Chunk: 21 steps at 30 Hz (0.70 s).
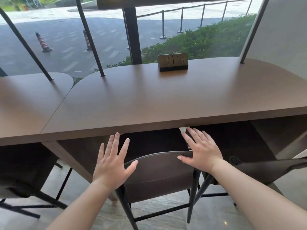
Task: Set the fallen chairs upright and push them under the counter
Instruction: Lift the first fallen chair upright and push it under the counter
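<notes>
Left hand [111,161] and right hand [200,151] both flat, fingers spread wide, gripping nothing; thumbs at the top edge of the middle chair's backrest [157,170]. That chair stands upright, seat tucked under the brown counter [149,100]. Second chair [265,170] just right. Socket block [172,62] on countertop.

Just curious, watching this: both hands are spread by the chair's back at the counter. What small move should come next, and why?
Probably turn to the tilted chair on the right. The middle chair stands upright with its seat under the counter, and the left hand and right hand are open, gripping nothing.
</notes>
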Motion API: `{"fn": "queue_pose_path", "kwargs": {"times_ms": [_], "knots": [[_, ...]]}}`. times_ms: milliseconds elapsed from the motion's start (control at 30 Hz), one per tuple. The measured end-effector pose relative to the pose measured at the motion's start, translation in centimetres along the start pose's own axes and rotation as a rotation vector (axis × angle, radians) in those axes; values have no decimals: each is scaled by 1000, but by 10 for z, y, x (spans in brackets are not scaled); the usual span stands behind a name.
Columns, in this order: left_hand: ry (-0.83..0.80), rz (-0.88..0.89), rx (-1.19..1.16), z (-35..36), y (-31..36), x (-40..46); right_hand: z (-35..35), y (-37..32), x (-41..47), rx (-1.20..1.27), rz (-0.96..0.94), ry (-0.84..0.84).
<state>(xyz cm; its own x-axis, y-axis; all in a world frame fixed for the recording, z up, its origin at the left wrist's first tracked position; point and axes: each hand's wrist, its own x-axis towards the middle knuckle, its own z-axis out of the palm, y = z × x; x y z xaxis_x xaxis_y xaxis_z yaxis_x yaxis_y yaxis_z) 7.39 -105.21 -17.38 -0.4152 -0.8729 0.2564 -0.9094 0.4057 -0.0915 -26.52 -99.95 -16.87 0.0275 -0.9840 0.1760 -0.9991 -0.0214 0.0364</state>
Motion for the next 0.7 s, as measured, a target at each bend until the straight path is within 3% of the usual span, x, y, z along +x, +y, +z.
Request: {"fn": "queue_pose_path", "kwargs": {"times_ms": [267,700], "knots": [[53,50,33,1,3,9,5,11,3,56,-27,11],[-17,60,48,4,-44,38,11,-31,4,57,-16,43]]}}
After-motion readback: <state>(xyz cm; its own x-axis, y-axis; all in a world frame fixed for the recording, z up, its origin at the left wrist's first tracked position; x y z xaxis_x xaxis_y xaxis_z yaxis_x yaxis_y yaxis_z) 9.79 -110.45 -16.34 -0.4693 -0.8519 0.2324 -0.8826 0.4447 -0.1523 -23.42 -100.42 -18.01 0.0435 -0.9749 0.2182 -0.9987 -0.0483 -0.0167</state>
